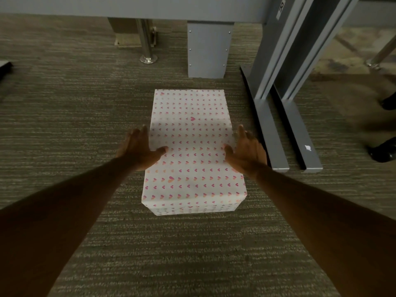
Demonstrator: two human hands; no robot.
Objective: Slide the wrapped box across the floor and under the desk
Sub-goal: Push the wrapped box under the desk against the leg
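desk point(150, 9): straight ahead of our hands, its grey post point(206, 50) dead in line, so we'd steer a bit left
carpet point(64, 125): looks grippy, so push low and even
box point(192, 151): on the floor between our hands, short of the desk
left hand point(139, 148): spread flat on its left edge
right hand point(246, 151): same, right edge

1. The wrapped box point(192, 151) is lying on the carpet point(64, 125) before the desk point(128, 7).
2. The left hand point(139, 148) and right hand point(246, 151) are pressing flat against its sides, thumbs resting on top.
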